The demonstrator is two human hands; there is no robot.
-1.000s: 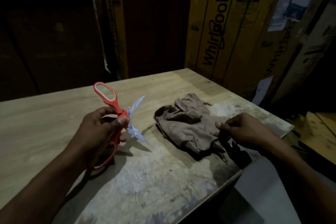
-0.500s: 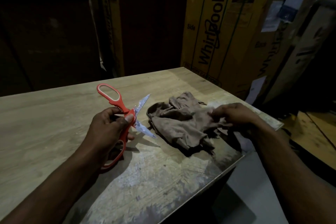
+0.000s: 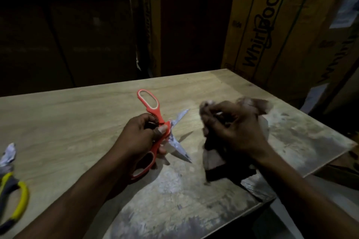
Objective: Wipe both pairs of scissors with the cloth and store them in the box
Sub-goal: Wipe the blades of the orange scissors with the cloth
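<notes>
The red scissors (image 3: 155,128) are up off the bench (image 3: 68,122) around its middle, gripped by the left hand (image 3: 139,137), thumb pressed on the pivot and fingers wrapped round the lower handle. They're spread wide open, one blade pointing toward the far edge and a bit right, the other toward the near edge and right, so the blades make a V opening rightward. One handle loop sticks up past the hand toward the far edge, the other hangs below the palm toward the near edge. Blades look pale and smudgy

Just right of the blades, not touching them as far as I can tell, the right hand (image 3: 233,132) has the cloth (image 3: 215,163) bunched in its curled fingers. Cloth is brownish and pretty motion-blurred, part of it hangs down under the hand and part pokes out behind it toward the right edge. Can't tell if its bottom touches the bench

Second scissors (image 3: 11,196), yellow and grey handles, lie way over at the left edge, partly cut off by the frame, blades pointing toward the far edge

Bench is light wood, scuffed and whitish near the near-right corner. Behind it at the far-right corner stands a yellow Whirlpool carton (image 3: 272,35), and more dark cartons (image 3: 68,35) behind the far edge
</notes>
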